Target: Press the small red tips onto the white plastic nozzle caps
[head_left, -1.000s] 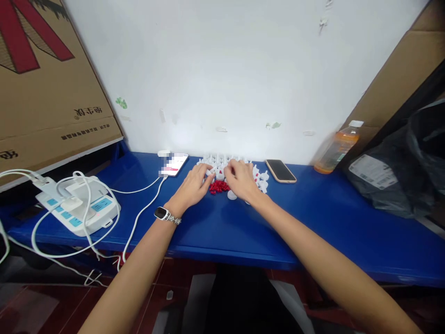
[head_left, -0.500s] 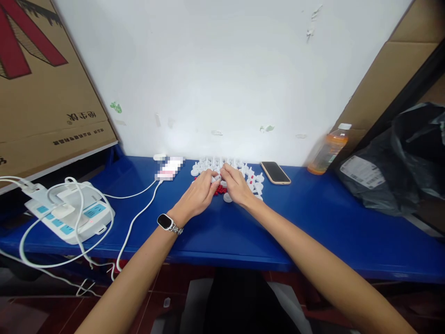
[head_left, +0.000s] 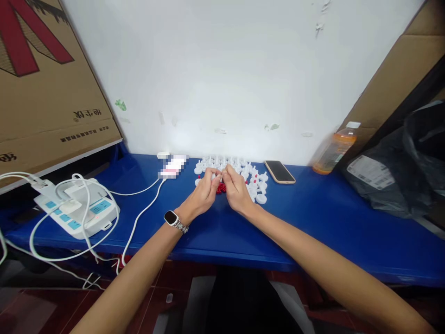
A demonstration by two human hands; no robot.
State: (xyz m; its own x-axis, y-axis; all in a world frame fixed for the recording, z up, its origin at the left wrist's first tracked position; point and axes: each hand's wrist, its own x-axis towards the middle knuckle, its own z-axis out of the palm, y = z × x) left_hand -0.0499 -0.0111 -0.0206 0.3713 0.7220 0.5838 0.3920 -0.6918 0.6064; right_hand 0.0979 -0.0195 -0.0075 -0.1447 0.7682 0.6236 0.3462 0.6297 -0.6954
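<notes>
At the far middle of the blue bench (head_left: 313,218), we find our left hand (head_left: 203,195) and right hand (head_left: 236,192) raised together, fingertips pinched narrow on something too small to identify. Beneath them lie red pieces (head_left: 221,187); white caps (head_left: 252,178) cluster just beyond. A phone (head_left: 280,171) lies to the right.

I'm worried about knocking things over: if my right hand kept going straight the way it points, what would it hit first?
Most likely the white plastic pieces just beyond your right hand, then the wall; depth is hard to judge.
</notes>
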